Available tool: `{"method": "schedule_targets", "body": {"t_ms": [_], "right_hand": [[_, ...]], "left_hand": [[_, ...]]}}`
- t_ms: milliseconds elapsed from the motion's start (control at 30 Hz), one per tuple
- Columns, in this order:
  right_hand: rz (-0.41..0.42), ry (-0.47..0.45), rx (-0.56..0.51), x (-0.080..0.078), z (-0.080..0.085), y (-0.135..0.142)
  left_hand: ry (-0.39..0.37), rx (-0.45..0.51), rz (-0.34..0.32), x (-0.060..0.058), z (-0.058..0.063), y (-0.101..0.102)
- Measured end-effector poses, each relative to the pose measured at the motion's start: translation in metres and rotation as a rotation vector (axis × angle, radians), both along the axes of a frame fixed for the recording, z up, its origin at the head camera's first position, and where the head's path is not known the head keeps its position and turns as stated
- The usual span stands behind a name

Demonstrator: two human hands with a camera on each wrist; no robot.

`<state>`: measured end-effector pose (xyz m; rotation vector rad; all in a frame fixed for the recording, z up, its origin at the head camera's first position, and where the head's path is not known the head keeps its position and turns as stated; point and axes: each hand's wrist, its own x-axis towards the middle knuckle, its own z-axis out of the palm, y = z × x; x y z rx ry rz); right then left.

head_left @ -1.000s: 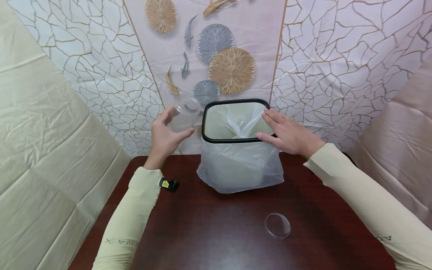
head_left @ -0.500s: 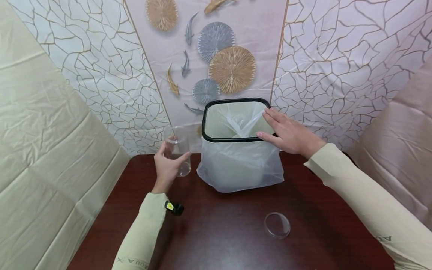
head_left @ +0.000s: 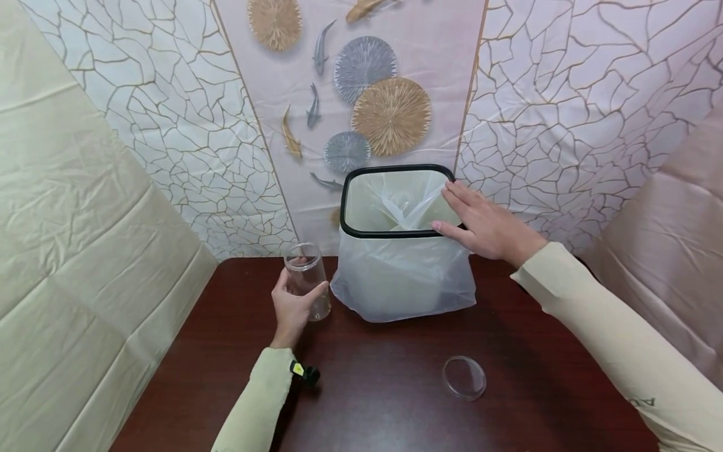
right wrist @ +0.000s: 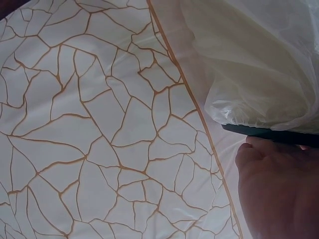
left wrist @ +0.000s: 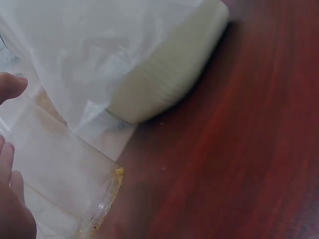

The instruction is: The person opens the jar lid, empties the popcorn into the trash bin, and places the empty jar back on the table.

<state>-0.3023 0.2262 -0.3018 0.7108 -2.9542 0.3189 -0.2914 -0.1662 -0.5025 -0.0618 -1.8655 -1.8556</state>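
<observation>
My left hand (head_left: pixel 292 312) grips a clear, see-through jar (head_left: pixel 307 276) around its side, just left of the bin. The jar stands nearly upright, low over the table; I cannot tell whether it touches. In the left wrist view the jar (left wrist: pixel 65 164) has yellowish residue along its bottom edge. My right hand (head_left: pixel 490 224), fingers straight, rests on the right side of the bin's black rim (head_left: pixel 395 235). A whitish plastic bag (head_left: pixel 401 276) lines the bin and hangs over its outside. From the right wrist, that hand (right wrist: pixel 286 184) shows against the rim.
A clear round lid (head_left: pixel 464 378) lies on the dark reddish table (head_left: pixel 384 402), in front of the bin and to its right. Behind the table hangs a patterned cloth (head_left: pixel 214 150). Beige cloth walls (head_left: pixel 73 251) close in both sides.
The left hand has brought the jar down from beside the bin's opening to near the table, turning it from tilted to upright. The right hand stays on the rim.
</observation>
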Motion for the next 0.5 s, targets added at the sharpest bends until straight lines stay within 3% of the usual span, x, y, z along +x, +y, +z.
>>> {"method": "schedule_targets", "body": {"t_ms": [267, 500], "right_hand": [[0.004, 0.003, 0.007, -0.001, -0.001, -0.002], [0.002, 0.004, -0.004, -0.002, -0.002, -0.001]], "left_hand": [[-0.019, 0.033, -0.056, 0.003, -0.014, -0.002], [-0.008, -0.017, -0.112, 0.002, -0.022, -0.007]]}}
